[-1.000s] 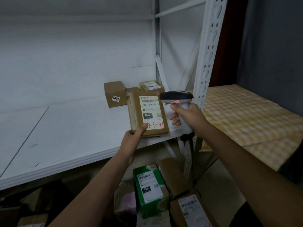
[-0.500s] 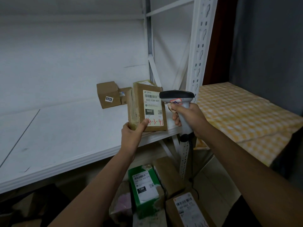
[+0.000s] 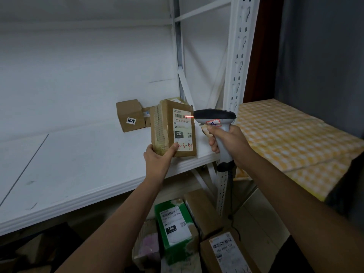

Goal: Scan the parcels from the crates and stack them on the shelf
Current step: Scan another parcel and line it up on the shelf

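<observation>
My left hand (image 3: 158,157) grips the bottom corner of a brown cardboard parcel (image 3: 167,123), held upright above the front edge of the white shelf (image 3: 78,164). Its white label with a barcode and red handwriting faces me. My right hand (image 3: 229,141) holds a grey and black barcode scanner (image 3: 214,117) just right of the parcel. A red laser line falls on the label's barcode. A small brown box (image 3: 129,115) with a sticker stands on the shelf behind, with more parcels partly hidden behind the held one.
Below the shelf lie several parcels, among them a green box (image 3: 174,223) and a brown labelled box (image 3: 226,251). A white perforated upright (image 3: 238,56) stands at the shelf's right end. A yellow chequered surface (image 3: 285,134) lies to the right.
The parcel has turned more upright and its label now faces the scanner. The scanner's red beam has appeared on the barcode. The view has shifted slightly right.
</observation>
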Motion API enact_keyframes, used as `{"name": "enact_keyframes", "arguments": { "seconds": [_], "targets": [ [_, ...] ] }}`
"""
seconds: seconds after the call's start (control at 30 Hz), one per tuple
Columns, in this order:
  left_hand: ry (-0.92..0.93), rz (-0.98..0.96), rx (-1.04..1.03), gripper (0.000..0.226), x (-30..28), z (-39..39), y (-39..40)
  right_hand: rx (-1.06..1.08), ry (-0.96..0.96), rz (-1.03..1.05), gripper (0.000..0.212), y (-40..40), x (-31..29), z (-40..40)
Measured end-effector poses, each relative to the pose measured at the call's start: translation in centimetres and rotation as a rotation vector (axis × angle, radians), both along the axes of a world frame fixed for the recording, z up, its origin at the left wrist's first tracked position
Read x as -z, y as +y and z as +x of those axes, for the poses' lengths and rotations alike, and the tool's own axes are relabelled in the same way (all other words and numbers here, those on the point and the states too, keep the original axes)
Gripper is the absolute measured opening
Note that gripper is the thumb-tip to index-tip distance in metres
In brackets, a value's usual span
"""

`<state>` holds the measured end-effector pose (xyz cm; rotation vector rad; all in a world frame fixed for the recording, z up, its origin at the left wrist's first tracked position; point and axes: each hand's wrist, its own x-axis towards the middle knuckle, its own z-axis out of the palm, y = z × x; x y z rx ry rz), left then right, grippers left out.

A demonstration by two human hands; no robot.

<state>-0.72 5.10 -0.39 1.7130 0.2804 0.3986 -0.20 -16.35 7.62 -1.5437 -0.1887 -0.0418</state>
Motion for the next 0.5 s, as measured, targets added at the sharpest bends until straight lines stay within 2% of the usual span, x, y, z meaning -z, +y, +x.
{"name": "enact_keyframes", "arguments": {
  "seconds": [0.37, 0.5],
  "targets": [
    [-0.009, 0.039, 0.029, 0.108, -0.53, -0.03, -0.27, -0.02, -0.02, 0.005, 0.017, 0.05, -0.04, -0.12],
    [0.045, 0.002, 0.027, 0.102, -0.53, -0.1, 0.07, -0.006, -0.028, -0.03, 0.015, 0.2, 0.01, 0.15]
  ]
}}
